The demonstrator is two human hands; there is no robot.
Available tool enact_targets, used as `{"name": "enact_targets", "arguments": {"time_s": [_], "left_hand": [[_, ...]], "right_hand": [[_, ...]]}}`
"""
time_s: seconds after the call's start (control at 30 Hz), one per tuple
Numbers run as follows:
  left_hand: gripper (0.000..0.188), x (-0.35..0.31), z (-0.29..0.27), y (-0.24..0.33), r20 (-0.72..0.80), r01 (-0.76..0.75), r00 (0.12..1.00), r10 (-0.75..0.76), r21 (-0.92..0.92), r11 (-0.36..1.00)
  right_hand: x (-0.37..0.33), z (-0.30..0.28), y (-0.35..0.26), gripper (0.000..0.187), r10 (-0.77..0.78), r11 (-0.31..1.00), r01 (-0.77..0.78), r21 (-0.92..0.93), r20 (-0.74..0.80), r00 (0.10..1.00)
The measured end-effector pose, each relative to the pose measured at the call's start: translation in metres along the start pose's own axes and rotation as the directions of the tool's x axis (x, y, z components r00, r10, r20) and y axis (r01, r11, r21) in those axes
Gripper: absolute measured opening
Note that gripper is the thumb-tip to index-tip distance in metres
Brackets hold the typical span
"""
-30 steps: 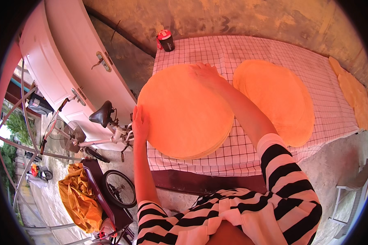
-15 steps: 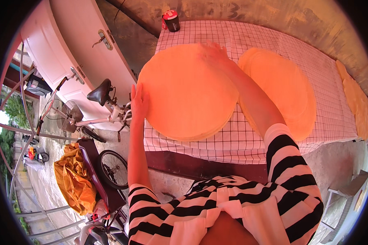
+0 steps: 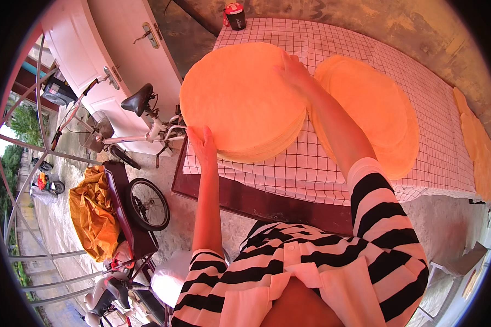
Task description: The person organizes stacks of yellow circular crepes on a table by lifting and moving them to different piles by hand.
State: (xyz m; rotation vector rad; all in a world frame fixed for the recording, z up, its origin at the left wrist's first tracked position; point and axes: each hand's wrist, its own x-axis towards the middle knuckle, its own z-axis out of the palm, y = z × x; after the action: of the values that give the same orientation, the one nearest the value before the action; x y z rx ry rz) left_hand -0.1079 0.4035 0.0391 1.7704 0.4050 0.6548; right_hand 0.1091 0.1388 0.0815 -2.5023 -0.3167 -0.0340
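A tall stack of thin, round, yellow-orange flatbreads (image 3: 240,98) lies at the left of the checked cloth. Against its near left edge rests my left hand (image 3: 203,147), fingers stretched out and thumb apart. My right hand (image 3: 293,72) is at the stack's far right edge, its fingertips on the rim and its fingers loosely extended. Just to the right lies a second pile of the same flatbreads (image 3: 373,117), lower and less even, partly behind my right forearm. Neither hand visibly grips a sheet.
White cloth with dark checks (image 3: 311,41) covers the table. A dark cup with a red lid (image 3: 235,17) stands at the far left corner. More flatbread (image 3: 473,144) hangs at the right end. Left of the table are a bicycle (image 3: 155,131) and a cart with an orange tarp (image 3: 95,212).
My left hand has moved round to the stack's near left edge. My right hand has shifted to its far right edge. The view has shifted, and more of the stack's layered side shows.
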Motion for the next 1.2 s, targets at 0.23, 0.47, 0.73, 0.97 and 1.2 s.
{"name": "enact_targets", "arguments": {"time_s": [0.23, 0.47, 0.73, 0.97, 1.2], "left_hand": [[0.056, -0.028, -0.006, 0.039, -0.048, -0.268, 0.952, 0.302, 0.341, 0.901], [0.052, -0.095, 0.048, 0.103, 0.545, -0.798, 0.585, 0.601, 0.519, 0.307], [0.032, -0.157, 0.162, 0.129, 0.664, -0.931, 0.331, 0.670, 0.113, 0.347], [0.023, -0.212, 0.292, 0.127, 0.721, -0.837, 0.132, 0.680, -0.287, 0.466], [0.021, -0.231, 0.366, 0.132, 0.678, -0.915, 0.094, 0.729, -0.230, 0.332]], "right_hand": [[-0.043, -0.039, 0.042, 0.058, -0.086, 0.969, 0.139, 0.203, -0.249, 0.965], [-0.212, -0.122, 0.157, 0.033, 0.383, 0.570, -0.252, 0.782, 0.018, 0.923], [-0.319, -0.143, 0.271, 0.030, 0.742, -0.001, -0.013, 1.000, 0.009, 0.670], [-0.308, -0.137, 0.265, 0.029, 0.791, -0.124, 0.074, 0.989, 0.054, 0.610], [-0.301, -0.142, 0.260, 0.019, 0.731, -0.018, 0.093, 0.995, -0.051, 0.681]]}}
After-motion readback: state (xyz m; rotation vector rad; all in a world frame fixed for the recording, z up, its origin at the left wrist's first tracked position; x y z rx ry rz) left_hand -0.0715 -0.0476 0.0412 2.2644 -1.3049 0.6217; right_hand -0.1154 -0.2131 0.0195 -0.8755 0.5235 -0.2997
